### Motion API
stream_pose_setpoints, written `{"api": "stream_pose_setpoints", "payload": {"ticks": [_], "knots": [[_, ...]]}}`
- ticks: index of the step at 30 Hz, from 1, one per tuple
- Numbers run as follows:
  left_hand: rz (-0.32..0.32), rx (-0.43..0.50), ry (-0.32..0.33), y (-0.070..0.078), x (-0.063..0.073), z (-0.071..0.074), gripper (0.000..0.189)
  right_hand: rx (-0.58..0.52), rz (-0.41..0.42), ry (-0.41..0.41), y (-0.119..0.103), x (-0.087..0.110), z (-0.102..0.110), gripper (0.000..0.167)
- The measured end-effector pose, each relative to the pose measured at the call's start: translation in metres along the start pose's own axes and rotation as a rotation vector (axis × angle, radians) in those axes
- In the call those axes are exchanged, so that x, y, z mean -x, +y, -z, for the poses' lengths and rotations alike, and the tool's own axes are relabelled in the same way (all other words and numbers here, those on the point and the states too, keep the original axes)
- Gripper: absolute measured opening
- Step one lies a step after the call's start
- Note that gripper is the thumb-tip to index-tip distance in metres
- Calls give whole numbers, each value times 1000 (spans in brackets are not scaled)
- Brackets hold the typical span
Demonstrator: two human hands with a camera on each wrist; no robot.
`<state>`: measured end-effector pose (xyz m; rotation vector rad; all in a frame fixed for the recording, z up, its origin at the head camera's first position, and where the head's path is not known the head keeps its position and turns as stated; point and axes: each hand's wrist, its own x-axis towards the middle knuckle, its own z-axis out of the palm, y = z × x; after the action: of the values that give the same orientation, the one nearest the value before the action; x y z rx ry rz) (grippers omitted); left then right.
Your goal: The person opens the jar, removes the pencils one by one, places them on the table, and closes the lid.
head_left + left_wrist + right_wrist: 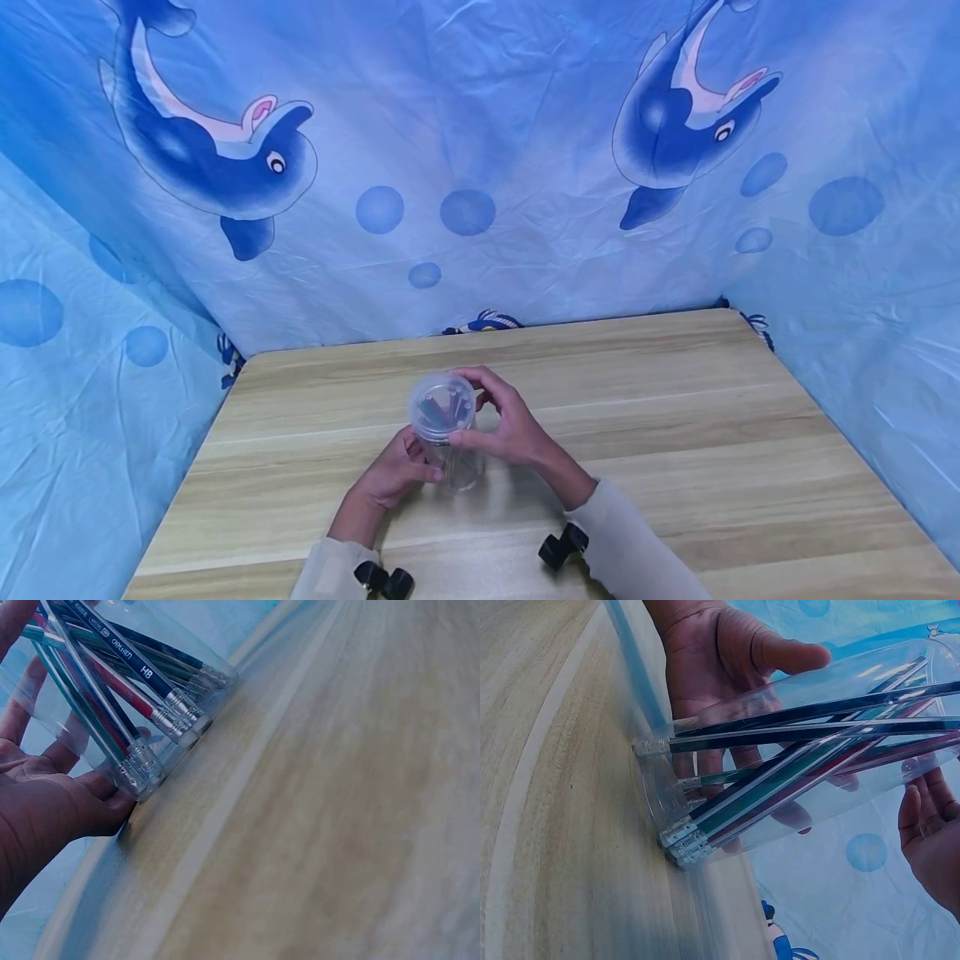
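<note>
Pale sleeves point(637, 546) lie nearest the camera, on the near side of the clear jar point(461, 471). Beyond the jar hangs a blue dolphin-print backdrop point(555, 250). Under the jar spreads the wood-grained surface point(675, 417); whether the jar's base touches it or is just above, I cannot tell. Of the hands, the left hand point(396, 469) wraps round the jar's side; the right hand point(506, 427) pinches the lid point(442, 404) atop the jar. Inside the jar, dark, green and red pencils point(147, 673) lean crosswise, metal-banded ends at its base.
</note>
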<state>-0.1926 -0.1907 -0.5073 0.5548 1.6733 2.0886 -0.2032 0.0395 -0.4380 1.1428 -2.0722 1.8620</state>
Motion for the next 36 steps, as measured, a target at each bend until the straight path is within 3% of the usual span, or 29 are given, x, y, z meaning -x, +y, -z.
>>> {"api": "stream_pose_setpoints", "payload": {"ticks": [7,13,20,26,36], "knots": [[-12,1,-8,0,1,0,90,-1,9,32,1,0,2,72],[-46,5,-21,0,-2,-1,87,-2,9,110,-2,0,6,70],[-44,-5,-18,-1,-2,1,84,-88,75,188,-6,0,10,72],[-4,-9,-14,1,2,-2,88,-112,52,188,-6,9,13,68],[-44,10,-28,-1,2,1,84,-87,42,157,-5,25,26,69]]}}
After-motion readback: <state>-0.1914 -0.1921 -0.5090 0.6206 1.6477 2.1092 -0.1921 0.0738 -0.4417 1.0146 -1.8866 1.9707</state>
